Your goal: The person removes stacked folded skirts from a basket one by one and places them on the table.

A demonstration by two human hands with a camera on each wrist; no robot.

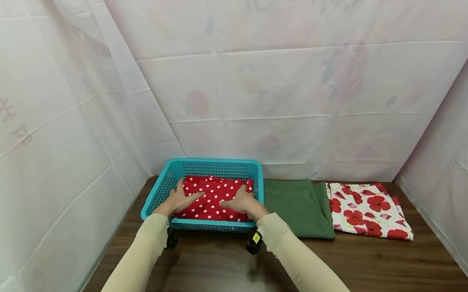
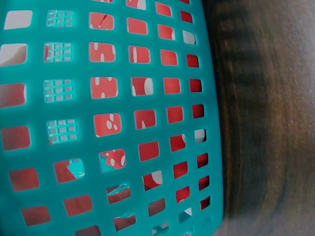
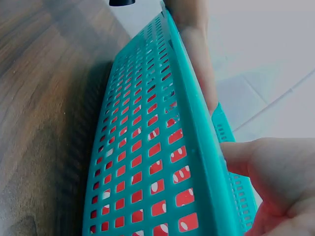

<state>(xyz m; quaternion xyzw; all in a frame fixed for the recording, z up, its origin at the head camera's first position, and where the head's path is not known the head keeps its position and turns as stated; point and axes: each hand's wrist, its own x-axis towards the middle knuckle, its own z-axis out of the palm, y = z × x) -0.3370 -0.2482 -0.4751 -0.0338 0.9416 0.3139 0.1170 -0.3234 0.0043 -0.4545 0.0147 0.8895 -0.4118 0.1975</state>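
Observation:
A folded red cloth with white polka dots lies inside a turquoise plastic basket. My left hand reaches over the basket's left side, thumb and fingers spread along the cloth's left part. Over the cloth's right part is my right hand, its thumb pointing inward. Whether the hidden fingertips press on the cloth or reach under it, I cannot tell. In the left wrist view the basket's perforated wall blocks the hand. The right wrist view shows the right hand above the basket rim.
Right of the basket lie a folded green cloth and a folded white cloth with red flowers, side by side on the brown wooden table. White curtains stand behind and on both sides.

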